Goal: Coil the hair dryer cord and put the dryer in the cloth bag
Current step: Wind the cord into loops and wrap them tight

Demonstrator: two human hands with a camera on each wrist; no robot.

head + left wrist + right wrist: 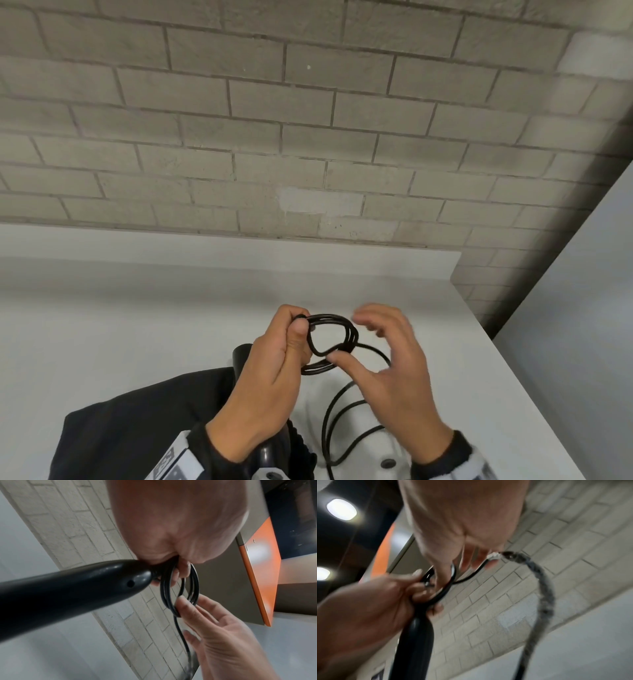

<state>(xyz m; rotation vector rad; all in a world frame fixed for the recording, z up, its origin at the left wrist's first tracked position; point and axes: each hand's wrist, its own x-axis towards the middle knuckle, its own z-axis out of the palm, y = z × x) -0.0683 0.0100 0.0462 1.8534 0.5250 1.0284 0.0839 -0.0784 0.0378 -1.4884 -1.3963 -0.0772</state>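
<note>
Several loops of the thin black rubber cord (334,334) are gathered, pinched with the black plastic dryer handle (68,586) in the curled left hand (270,373). The right hand (394,373), fingers loosely spread, steadies the coil; slack trails over the white bench (120,325) near its front edge. The dark cloth bag (137,435) waits there, unfilled. A grey brick wall (308,120) stands behind.

The left hand (270,373) is covering most of the hair dryer (241,356) in the head view, leaving only a black stub showing beside its grip. The cord (337,421) is running off the bottom edge below the right hand (394,373), whose fingertips (363,317) are blurring.
</note>
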